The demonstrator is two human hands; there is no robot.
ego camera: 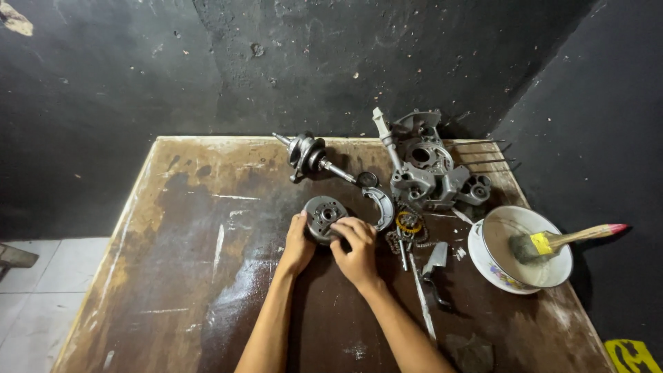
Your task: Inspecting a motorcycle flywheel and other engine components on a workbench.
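Both hands meet mid-table (207, 290) on a round, dark grey metal rotor (323, 215), ribbed and holed on its face. The left hand (297, 247) cups its near-left rim, fingers curled against it; the right hand (356, 250) folds its fingers (349, 231) over the near-right rim. Left of the fingers lies open, stained, scuffed wood out to the pale table edge. Right of them crowd a chain (407, 231), a cast aluminium engine case (428, 169) and a white bowl (514, 224) holding a brush (552, 243); beyond them lies a steel crankshaft (311, 155).

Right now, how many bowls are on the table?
2, nested: a white enamel bowl holding a paintbrush sits inside a patterned white bowl at the table's right edge. None seem hidden.
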